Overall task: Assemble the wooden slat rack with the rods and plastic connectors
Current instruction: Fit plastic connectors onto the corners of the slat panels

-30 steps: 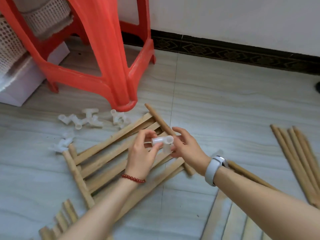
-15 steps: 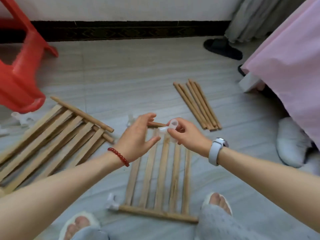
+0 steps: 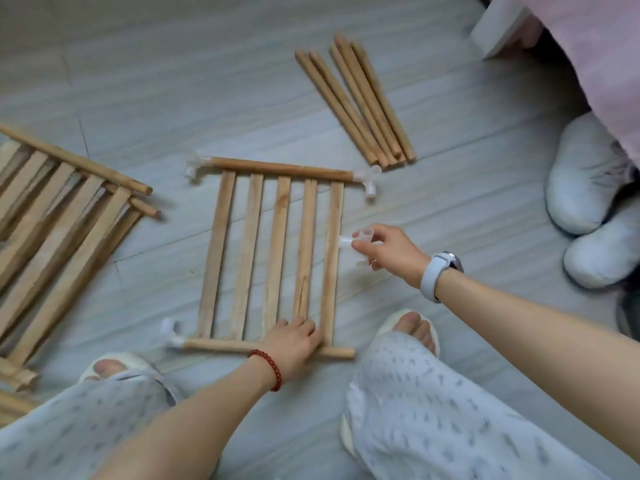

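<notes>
Nearest to the person, the left hand (image 3: 294, 337) lay on the near rod (image 3: 221, 345) of the panel (image 3: 273, 254), fingers bent over the rod and the feet of two slats; whether it gripped or only pressed I could not tell for sure, though it looked like a hold. That rod ran left to right across the floor (image 3: 173, 81). Its left end wore a connector, but its right end (image 3: 348, 352) stuck out bare, just right of the left hand.

Farther out, the right hand (image 3: 388, 249) hovered beside the rightmost slat, pinching a clear connector (image 3: 358, 239) in fingertips and thumb, one socket pointing left toward the slat. The bare end lay nearer the person than this hand and a little to the left, so I judged the connector would have to come back toward the body, with a socket turned in line with the rod. The right arm reached in from the right, wrist raised.

Beyond, the far rod (image 3: 280, 167) carried connectors at both ends. Past that lay spare rods (image 3: 360, 105), and off to the left a second panel (image 3: 62, 237).
</notes>
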